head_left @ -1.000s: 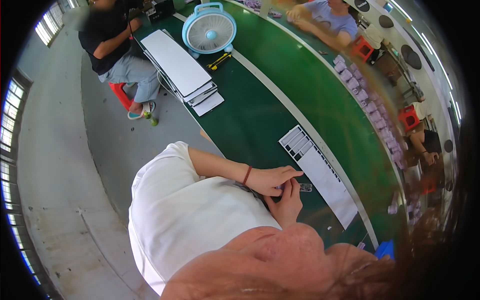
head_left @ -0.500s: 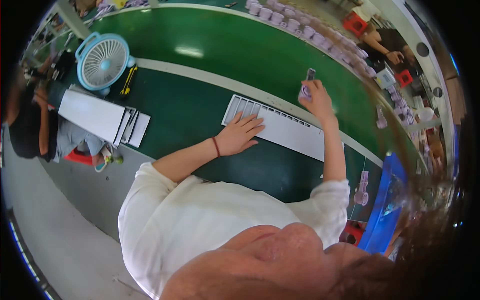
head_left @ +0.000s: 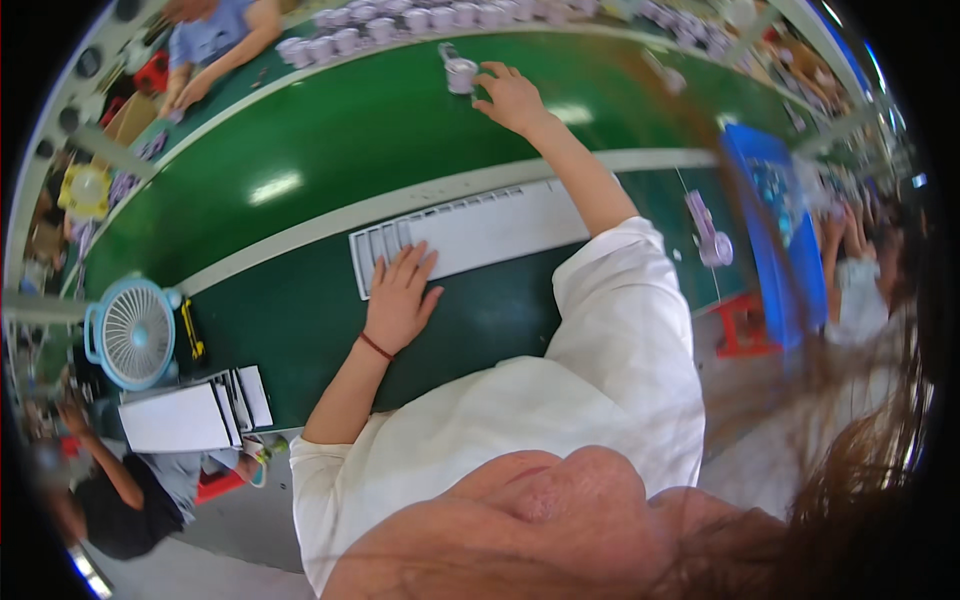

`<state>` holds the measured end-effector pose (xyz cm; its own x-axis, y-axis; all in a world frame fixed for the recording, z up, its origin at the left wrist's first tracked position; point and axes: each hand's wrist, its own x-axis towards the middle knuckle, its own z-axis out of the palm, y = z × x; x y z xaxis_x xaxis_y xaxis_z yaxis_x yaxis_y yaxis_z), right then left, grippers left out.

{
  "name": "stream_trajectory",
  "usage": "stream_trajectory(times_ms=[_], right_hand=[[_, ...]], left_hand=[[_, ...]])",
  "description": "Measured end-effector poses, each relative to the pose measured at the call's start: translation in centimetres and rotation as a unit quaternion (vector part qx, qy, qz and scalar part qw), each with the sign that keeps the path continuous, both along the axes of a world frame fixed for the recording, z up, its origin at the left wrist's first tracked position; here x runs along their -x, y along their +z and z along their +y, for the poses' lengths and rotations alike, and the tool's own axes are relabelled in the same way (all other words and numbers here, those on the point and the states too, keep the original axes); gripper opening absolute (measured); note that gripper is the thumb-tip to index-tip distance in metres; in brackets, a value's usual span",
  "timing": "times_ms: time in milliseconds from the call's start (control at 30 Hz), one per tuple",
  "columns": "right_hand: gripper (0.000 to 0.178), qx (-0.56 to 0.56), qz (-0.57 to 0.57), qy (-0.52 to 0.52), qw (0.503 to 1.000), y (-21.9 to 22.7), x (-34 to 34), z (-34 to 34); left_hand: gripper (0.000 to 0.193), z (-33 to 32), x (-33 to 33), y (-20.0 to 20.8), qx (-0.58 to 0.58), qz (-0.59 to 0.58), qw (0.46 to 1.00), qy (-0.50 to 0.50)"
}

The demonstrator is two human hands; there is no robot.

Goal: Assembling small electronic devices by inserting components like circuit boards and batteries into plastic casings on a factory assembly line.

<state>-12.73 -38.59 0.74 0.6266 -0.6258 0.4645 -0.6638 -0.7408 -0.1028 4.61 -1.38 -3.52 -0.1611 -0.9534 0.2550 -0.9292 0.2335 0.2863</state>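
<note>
where the right hand (head_left: 512,100) reaches out over the bright green belt (head_left: 330,130), a pale purple gadget (head_left: 460,76) stands just to the left of its fingertips. the gadget's round, cup-like part is the end nearer the person, and a narrower piece runs off its far side, so its long axis points away across the belt with a lean to the left. the right hand is much the nearer one: its fingers are spread and bent toward the gadget, not closed round it, though whether a fingertip brushes its side i cannot tell. well back from there, the left hand (head_left: 398,308) lies flat with loose, parted fingers, gripping nothing, its fingertips on the slotted left end of a long white panel (head_left: 500,225) on the dark green table (head_left: 480,325). the right forearm (head_left: 580,180) and sleeve (head_left: 610,260) hide the panel's right end, and the left palm's underside is out of sight. any small detail on the gadget is too fine to read, and blurred hair (head_left: 865,460) veils much of the right side, partly crossing a blue bin (head_left: 755,185).
</note>
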Motion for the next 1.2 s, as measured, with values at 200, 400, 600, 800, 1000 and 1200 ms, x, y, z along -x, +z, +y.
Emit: stream_trajectory(times_ms=[200, 400, 600, 800, 1000, 1200], right_hand=[[0.057, -0.021, 0.168, -0.179, 0.969, 2.5, 21.5, 10.8], [0.063, -0.15, 0.0, -0.308, 0.939, -1.2, 45.4, 17.2], [0.065, -0.128, 0.091, -0.297, 0.942, 0.1, 34.2, 22.2], [0.059, -0.132, 0.022, -0.162, 0.978, 0.7, 20.6, 30.8], [0.049, -0.23, -0.066, -0.012, 0.971, 1.7, 13.1, 34.5], [0.032, -0.416, -0.257, 0.103, 0.866, 2.3, 14.7, 33.8]], left_hand=[[0.064, 0.3, 0.2, -0.7, 0.015, -0.033, 0.998, 0.048], [0.069, -1.9, 0.4, -0.7, 0.041, -0.045, 0.997, 0.037], [0.067, 0.2, 0.3, 2.1, 0.073, -0.007, 0.997, 0.031], [0.085, 2.9, 6.9, 3.3, 0.053, 0.138, 0.969, -0.198], [0.098, 2.9, 12.4, 1.6, -0.011, 0.259, 0.947, -0.189], [0.068, 2.6, 7.9, 1.9, -0.01, 0.348, 0.933, -0.094]])
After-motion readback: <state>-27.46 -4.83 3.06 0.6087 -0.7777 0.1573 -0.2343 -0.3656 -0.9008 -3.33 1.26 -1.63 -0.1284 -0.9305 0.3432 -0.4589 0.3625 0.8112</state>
